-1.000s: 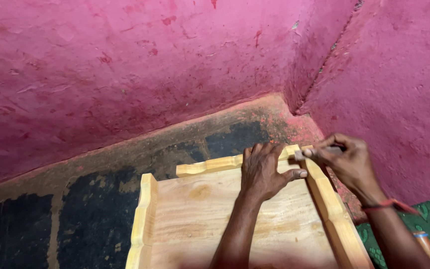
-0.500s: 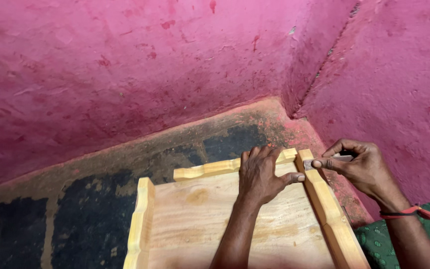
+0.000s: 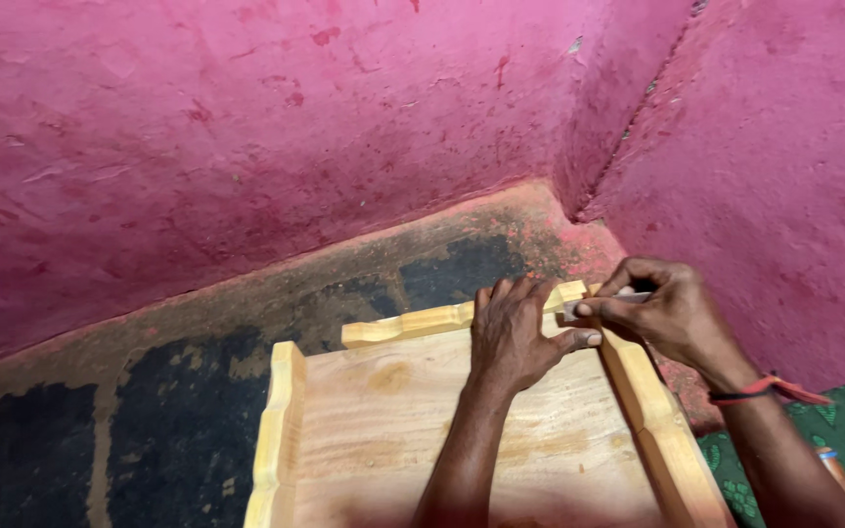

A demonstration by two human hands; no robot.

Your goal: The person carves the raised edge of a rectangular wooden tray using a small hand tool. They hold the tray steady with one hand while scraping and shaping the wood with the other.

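Wooden tray, pale and unfinished, lies flat on the dark, worn floor at the foot of the pink wall, near the room's corner. My left hand is spread flat, palm down, over the far right corner, fingers lying across the scalloped far rail and thumb stretched toward the right rail. My right hand is pinched narrow around a thin pencil-like tool, its tip set just where the two rails meet; what kind of tool it is I cannot tell for certain.

To do this step well, I judge that the left palm should bear down steadily so the far rail cannot creep, while the right hand works with short, light strokes close to the joint, the tip kept against the wood.

As a container, the tray has raised rails on the left, far and right sides; its near side is out of view. Nothing lies inside it but my left hand and forearm.
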